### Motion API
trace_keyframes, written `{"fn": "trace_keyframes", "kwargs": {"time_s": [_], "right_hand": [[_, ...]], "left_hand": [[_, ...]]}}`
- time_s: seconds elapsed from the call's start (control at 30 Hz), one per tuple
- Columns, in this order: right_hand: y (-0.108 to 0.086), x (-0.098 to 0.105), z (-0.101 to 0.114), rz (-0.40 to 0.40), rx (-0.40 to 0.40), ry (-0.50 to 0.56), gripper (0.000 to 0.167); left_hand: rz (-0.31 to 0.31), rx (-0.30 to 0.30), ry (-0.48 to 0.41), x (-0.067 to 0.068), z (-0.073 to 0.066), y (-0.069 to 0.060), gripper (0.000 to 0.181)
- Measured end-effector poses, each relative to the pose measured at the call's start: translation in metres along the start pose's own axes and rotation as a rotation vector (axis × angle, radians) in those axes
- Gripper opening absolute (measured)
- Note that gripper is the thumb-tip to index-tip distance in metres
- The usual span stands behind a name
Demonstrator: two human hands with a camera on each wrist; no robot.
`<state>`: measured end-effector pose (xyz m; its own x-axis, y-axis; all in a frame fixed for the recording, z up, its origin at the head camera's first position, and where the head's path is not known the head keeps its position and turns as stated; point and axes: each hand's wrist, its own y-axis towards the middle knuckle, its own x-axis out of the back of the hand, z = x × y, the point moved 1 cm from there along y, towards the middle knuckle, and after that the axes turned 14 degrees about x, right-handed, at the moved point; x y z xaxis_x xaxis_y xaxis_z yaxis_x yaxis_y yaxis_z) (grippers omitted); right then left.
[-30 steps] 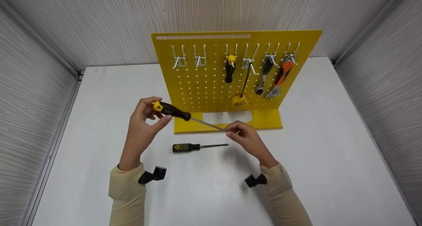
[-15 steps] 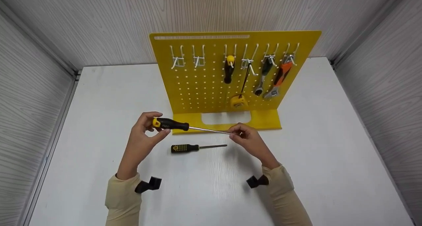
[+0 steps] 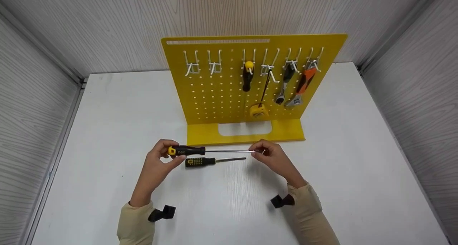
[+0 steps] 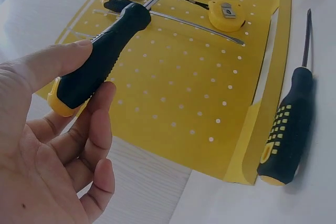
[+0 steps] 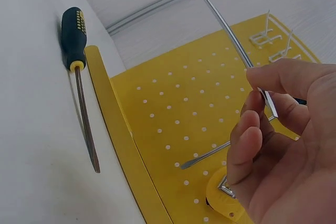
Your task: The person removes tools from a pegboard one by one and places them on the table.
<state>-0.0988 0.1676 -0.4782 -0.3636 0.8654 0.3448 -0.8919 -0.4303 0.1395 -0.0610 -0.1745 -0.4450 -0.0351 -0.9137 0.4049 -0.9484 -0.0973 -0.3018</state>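
Observation:
A long screwdriver [image 3: 189,150] with a black handle and yellow end is held level between both hands. The left hand [image 3: 156,168] pinches its handle near the yellow end; in the left wrist view the thumb and fingers of that hand [image 4: 58,129] press the handle [image 4: 100,56] from both sides. The right hand [image 3: 274,159] pinches the shaft near its tip, and in the right wrist view the flat tip [image 5: 271,104] pokes out past the fingers of that hand [image 5: 283,145]. A shorter black and yellow screwdriver [image 3: 201,162] lies on the table just below.
A yellow pegboard [image 3: 214,98] stands behind the hands on the white table [image 3: 118,112]. On its hooks hang a screwdriver [image 3: 247,78], a tape measure [image 3: 259,111], a ratchet-like tool [image 3: 285,82] and an orange-handled wrench [image 3: 305,82]. Two hooks [image 3: 192,68] at the left bear nothing.
Both hands have come down toward the near side, the left one more, so the held screwdriver has gone from slanted to level, just above the one lying on the table.

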Motion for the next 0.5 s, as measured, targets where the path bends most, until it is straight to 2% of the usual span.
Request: {"fn": "trace_keyframes", "kwargs": {"time_s": [0.17, 0.33, 0.5], "right_hand": [[-0.005, -0.001, -0.003, 0.004, 0.004, -0.035, 0.014], [-0.008, -0.003, -0.006, 0.004, 0.003, -0.084, 0.012], [-0.011, -0.006, -0.009, 0.02, 0.011, -0.088, 0.012]], "left_hand": [[0.009, 0.037, -0.028, -0.004, 0.013, -0.003, 0.038], [0.005, 0.066, -0.02, -0.008, 0.022, -0.005, 0.037], [0.027, 0.093, -0.03, -0.012, 0.032, -0.006, 0.038]]}}
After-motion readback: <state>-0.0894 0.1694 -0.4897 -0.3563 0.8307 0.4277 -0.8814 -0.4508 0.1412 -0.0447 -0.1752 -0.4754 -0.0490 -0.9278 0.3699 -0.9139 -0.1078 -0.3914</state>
